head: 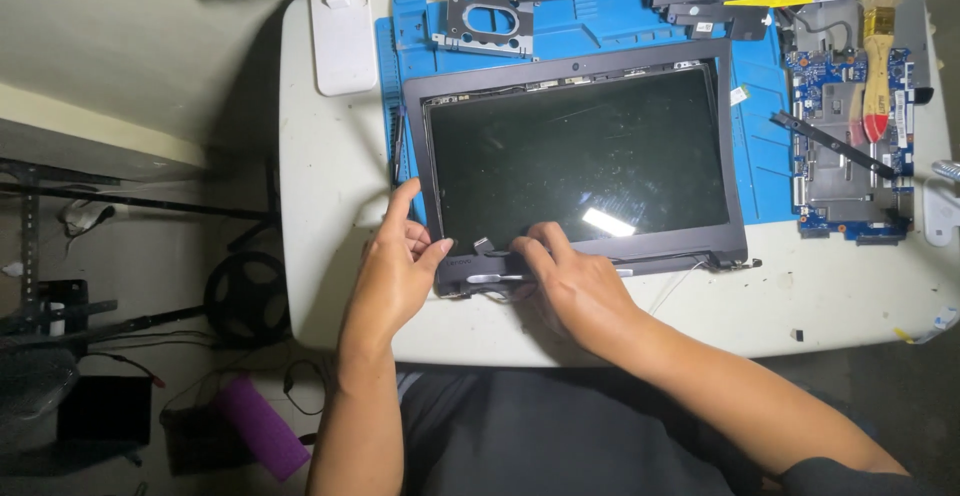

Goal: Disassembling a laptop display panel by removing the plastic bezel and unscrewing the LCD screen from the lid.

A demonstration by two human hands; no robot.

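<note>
A blue circuit board (850, 146) and brush (876, 66) lie at three o'clock of the laptop screen panel (580, 156), a white block (343, 41) at ten; left hand (395, 276), fingers loosely spread, touches its lower-left corner; right hand (570, 281) presses curled fingertips on the bottom bezel; the panel lies flat on the blue mat (620, 21), long axis nine-to-three.

Both forearms are bare, with no watch, ring or glove on the left hand (392, 274) or the right hand (572, 286). A dark sleeve edge shows at five o'clock on the right arm. Dark grey clothing covers the lap at six o'clock.
</note>
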